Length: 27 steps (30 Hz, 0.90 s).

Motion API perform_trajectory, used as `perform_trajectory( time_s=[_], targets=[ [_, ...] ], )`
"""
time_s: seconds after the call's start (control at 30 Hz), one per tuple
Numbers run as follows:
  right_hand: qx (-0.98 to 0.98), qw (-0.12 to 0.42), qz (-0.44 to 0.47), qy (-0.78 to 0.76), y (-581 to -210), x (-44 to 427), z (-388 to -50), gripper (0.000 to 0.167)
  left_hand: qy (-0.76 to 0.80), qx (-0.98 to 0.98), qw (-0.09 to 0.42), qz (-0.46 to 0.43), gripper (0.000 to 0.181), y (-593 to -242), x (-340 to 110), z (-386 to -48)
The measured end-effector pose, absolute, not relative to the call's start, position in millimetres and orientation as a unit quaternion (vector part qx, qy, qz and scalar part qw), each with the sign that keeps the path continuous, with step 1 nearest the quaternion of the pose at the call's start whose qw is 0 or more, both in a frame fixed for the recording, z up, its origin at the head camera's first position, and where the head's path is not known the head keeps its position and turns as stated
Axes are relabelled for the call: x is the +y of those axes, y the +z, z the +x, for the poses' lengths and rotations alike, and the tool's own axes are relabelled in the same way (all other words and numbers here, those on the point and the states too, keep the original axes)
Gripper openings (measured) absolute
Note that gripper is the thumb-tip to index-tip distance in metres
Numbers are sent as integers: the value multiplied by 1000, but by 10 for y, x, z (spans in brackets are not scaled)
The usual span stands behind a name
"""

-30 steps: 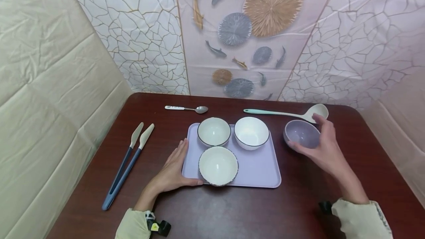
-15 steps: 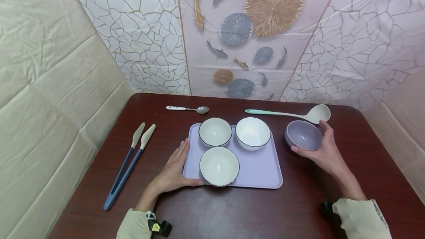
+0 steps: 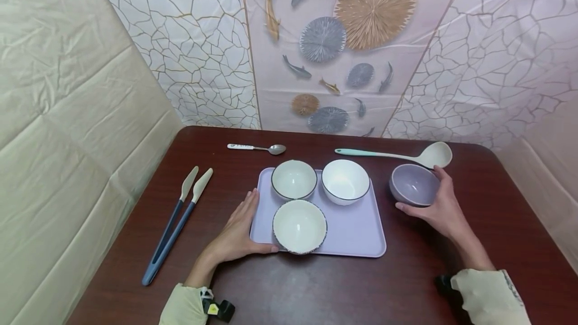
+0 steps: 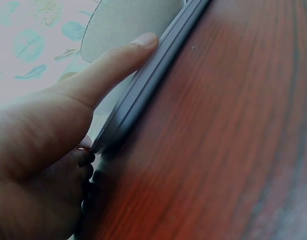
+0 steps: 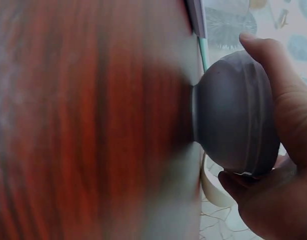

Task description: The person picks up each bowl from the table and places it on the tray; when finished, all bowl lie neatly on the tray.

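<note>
A lilac tray [image 3: 352,229] lies on the table under three white bowls: one at its back left [image 3: 294,179], another at its back right [image 3: 345,181], and a dark-rimmed one at its front left [image 3: 299,227]. My left hand [image 3: 232,229] rests at the tray's front left corner, fingers straight along the side. In the left wrist view its thumb [image 4: 121,60] lies over the front edge. Right of the tray a purple bowl [image 3: 413,184] stands upright. My right hand [image 3: 444,209] curves round its right side, thumb at the near side, other fingers [image 5: 238,185] opposite and partly hidden.
A ladle [image 3: 384,154] with a mint handle lies behind the purple bowl. Behind the tray is a small spoon [image 3: 259,148]. Blue-handled tongs [image 3: 173,232] lie at the left. Patterned cloth [image 3: 325,64] hangs beyond the table's back edge.
My right hand has come slightly nearer and lower, its thumb passing from over the purple bowl's rim to its outer near side. My left hand stays at the tray corner.
</note>
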State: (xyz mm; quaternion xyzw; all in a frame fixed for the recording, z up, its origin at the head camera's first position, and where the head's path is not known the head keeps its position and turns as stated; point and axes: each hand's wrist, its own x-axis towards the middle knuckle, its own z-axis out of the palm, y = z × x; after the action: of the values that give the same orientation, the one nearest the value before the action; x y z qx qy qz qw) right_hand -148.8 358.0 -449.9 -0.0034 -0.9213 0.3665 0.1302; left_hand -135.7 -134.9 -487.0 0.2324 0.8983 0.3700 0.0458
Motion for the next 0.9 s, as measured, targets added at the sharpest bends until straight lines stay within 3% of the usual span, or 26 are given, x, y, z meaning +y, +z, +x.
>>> perform_trajectory(
  time_s=[0.9],
  targets=[
    [-907,141,-25,397,-4528,3543,-1466,124,372,898,42,233,136,-4871,-1345,-1352]
  ],
)
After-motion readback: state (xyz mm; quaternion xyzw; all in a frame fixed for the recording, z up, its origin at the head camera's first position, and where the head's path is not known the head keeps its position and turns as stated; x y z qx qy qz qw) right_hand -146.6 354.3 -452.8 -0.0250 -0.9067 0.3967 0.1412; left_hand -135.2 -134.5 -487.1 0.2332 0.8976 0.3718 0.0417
